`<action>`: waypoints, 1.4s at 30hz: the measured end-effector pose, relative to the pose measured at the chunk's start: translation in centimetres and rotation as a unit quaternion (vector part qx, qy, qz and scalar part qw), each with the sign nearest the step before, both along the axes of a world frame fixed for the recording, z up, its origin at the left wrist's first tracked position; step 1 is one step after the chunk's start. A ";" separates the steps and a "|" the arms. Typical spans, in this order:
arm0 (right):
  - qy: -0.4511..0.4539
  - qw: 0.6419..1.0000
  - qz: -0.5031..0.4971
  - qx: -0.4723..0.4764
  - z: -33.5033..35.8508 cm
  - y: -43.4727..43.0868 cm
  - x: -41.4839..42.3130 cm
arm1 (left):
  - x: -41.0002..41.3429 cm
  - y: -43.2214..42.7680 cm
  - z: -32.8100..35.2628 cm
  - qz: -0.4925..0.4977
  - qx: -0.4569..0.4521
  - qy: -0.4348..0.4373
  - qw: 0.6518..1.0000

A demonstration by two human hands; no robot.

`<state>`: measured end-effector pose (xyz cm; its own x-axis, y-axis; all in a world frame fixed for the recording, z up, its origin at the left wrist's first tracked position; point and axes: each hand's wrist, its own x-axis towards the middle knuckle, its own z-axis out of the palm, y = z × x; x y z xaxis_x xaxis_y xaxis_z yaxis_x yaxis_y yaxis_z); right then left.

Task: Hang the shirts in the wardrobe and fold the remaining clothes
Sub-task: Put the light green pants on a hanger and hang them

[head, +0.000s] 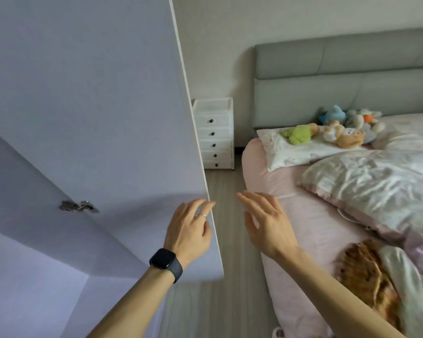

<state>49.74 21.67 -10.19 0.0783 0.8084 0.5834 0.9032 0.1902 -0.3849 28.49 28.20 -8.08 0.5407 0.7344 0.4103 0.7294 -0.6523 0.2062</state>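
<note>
Left grip [189,228] released, fingers flat at wardrobe door [95,106] edge. Right grip [266,225] released, empty. Clothes [362,276] heaped on bed [303,228], near right, unfolded. Wardrobe interior unseen: hanging unverifiable. Judgement: folding outstanding.

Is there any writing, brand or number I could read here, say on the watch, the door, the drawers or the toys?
No text can be read in this picture.
The watch: screen dark, no digits.
The wardrobe door and white drawer unit: plain, no labels.
The plush toys and pillowcase: only a faint print, too blurred to show any letters.
</note>
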 end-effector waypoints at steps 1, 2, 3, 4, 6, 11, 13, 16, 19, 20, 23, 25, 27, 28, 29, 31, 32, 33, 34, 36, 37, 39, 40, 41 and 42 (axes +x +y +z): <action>0.005 0.999 -0.029 -0.026 -1.7 -2.4 0.4 | 0.8 -1.0 -1.2 -0.014 -0.049 0.001 0.999; 0.011 0.998 -0.047 -0.050 -3.0 -4.4 0.6 | 1.2 -1.8 -2.0 -0.021 -0.091 0.008 0.996; 0.014 0.994 -0.076 -0.081 -4.5 -7.1 1.0 | 2.1 -2.9 -3.1 -0.037 -0.130 0.021 0.991; 0.015 0.988 -0.105 -0.112 -5.8 -9.5 1.5 | 3.2 -3.9 -4.0 -0.057 -0.165 0.039 0.984; 0.026 0.970 -0.166 -0.175 -7.9 -14.6 2.6 | 5.6 -6.1 -5.8 -0.102 -0.216 0.068 0.969; 0.051 0.907 -0.291 -0.300 -11.1 -24.4 5.2 | 11.5 -10.4 -8.7 -0.197 -0.284 0.135 0.928; 0.070 0.886 -0.332 -0.317 -11.7 -27.9 6.2 | 14.2 -12.1 -9.8 -0.224 -0.309 0.170 0.909; 0.106 0.852 -0.392 -0.330 -11.8 -32.3 7.5 | 18.1 -14.5 -10.8 -0.267 -0.306 0.224 0.886; 0.151 0.820 -0.442 -0.332 -11.6 -35.9 10.1 | 23.2 -16.5 -10.7 -0.306 -0.299 0.251 0.868; 0.159 0.815 -0.448 -0.333 -11.5 -36.4 10.7 | 24.4 -16.7 -10.7 -0.310 -0.300 0.252 0.866; 0.194 0.791 -0.468 -0.342 -11.7 -38.8 14.2 | 29.6 -18.4 -10.9 -0.324 -0.304 0.264 0.856; 0.214 0.775 -0.484 -0.345 -12.3 -40.3 16.9 | 32.9 -19.5 -11.5 -0.331 -0.307 0.269 0.851; 0.229 0.757 -0.498 -0.356 -13.0 -41.6 19.3 | 36.1 -20.6 -12.6 -0.336 -0.309 0.268 0.848; 0.231 0.750 -0.505 -0.361 -13.5 -41.9 20.4 | 37.3 -20.9 -13.2 -0.338 -0.313 0.270 0.846; 0.234 0.741 -0.509 -0.370 -13.6 -42.2 21.1 | 38.1 -21.2 -13.7 -0.339 -0.315 0.273 0.843; 0.254 0.713 -0.528 -0.385 -14.9 -42.7 23.4 | 40.9 -21.9 -16.1 -0.344 -0.308 0.291 0.838; 0.253 0.705 -0.531 -0.395 -15.1 -42.4 23.9 | 41.4 -21.9 -16.8 -0.340 -0.303 0.300 0.838; 0.256 0.693 -0.537 -0.408 -16.3 -42.6 24.6 | 42.4 -22.2 -18.3 -0.338 -0.300 0.317 0.834; 0.261 0.680 -0.543 -0.418 -17.5 -42.6 25.0 | 43.0 -22.4 -19.8 -0.336 -0.296 0.336 0.829; 0.267 0.656 -0.551 -0.441 -20.6 -42.7 25.5 | 43.8 -22.9 -23.3 -0.334 -0.294 0.377 0.812; 0.266 0.646 -0.552 -0.454 -22.2 -42.8 25.4 | 43.9 -23.1 -25.0 -0.332 -0.293 0.399 0.803; 0.268 0.628 -0.565 -0.464 -25.6 -42.9 25.5 | 44.4 -23.5 -29.0 -0.334 -0.289 0.435 0.785; 0.267 0.623 -0.572 -0.462 -26.9 -42.8 25.7 | 44.5 -23.6 -30.8 -0.335 -0.290 0.448 0.776; 0.261 0.615 -0.580 -0.467 -28.1 -42.7 26.0 | 44.7 -23.7 -32.4 -0.338 -0.293 0.462 0.766; 0.249 0.606 -0.586 -0.477 -29.4 -42.5 26.2 | 44.7 -23.8 -34.0 -0.340 -0.296 0.472 0.758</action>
